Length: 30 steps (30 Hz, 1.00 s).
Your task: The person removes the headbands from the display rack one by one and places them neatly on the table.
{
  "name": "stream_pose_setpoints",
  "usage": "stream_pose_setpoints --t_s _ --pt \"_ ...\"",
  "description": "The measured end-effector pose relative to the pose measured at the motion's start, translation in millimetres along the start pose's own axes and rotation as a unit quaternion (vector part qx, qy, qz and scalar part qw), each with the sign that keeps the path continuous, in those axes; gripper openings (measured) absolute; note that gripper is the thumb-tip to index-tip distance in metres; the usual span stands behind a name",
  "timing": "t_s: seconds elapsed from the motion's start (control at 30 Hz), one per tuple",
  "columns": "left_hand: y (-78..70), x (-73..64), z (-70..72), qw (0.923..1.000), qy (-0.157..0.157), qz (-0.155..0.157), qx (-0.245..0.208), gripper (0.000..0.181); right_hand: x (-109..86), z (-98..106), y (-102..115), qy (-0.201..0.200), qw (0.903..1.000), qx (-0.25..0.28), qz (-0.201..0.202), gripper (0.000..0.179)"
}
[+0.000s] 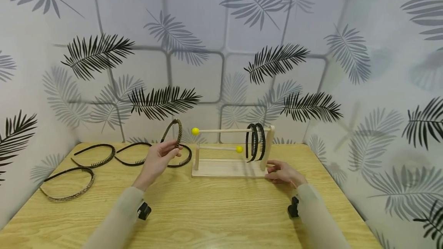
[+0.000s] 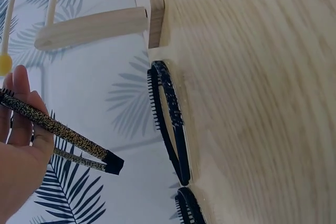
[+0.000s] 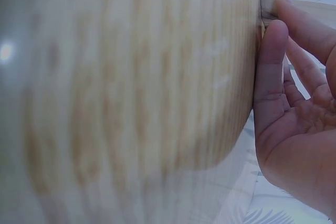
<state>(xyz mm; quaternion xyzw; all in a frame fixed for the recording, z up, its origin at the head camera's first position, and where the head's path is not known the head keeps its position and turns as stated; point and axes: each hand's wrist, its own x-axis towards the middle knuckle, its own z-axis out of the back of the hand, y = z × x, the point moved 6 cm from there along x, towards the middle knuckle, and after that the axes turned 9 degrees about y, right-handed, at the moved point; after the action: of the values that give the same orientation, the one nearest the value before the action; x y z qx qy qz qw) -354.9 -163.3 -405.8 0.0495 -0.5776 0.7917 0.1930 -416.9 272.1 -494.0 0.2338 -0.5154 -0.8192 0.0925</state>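
My left hand [image 1: 157,162] pinches a glittery gold-and-black headband [image 1: 180,130] between thumb and fingers. It is raised above the table, left of the wooden rack. In the left wrist view the dark end tips of this headband [image 2: 68,132] stick out past the fingers. The wooden headband rack [image 1: 225,168] has two horizontal rods with yellow ball ends. Black toothed headbands [image 1: 261,141] hang on the right part of its upper rod. At the right end of the rack's base, my right hand [image 1: 283,173] grips the corner with thumb and fingertips.
Several dark headbands lie on the left of the wood-grain table [image 1: 221,210]: a glittery one [image 1: 69,197] in front, a toothed one [image 1: 104,161] behind, and another [image 1: 188,156] beside the rack's left end. A leaf-patterned wall covering [image 1: 194,76] surrounds the back and sides.
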Motion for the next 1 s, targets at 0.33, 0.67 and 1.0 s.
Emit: stream_pose_setpoints --t_s 0.33,0.67,1.0 --pt "13.5 -14.8 13.6 0.9987 0.01 0.037 0.035 0.046 1.0 0 0 0.001 1.0 0.007 0.002 0.074" --pt "20.5 -28.1 28.4 0.9959 0.048 0.04 0.067 0.048 2.1 -1 -1 0.003 1.0 0.007 0.006 0.074" --pt "23.6 -43.0 43.4 0.9928 0.067 0.042 0.09 0.049 1.7 1 -3 -0.006 0.9999 0.009 0.0 0.073"
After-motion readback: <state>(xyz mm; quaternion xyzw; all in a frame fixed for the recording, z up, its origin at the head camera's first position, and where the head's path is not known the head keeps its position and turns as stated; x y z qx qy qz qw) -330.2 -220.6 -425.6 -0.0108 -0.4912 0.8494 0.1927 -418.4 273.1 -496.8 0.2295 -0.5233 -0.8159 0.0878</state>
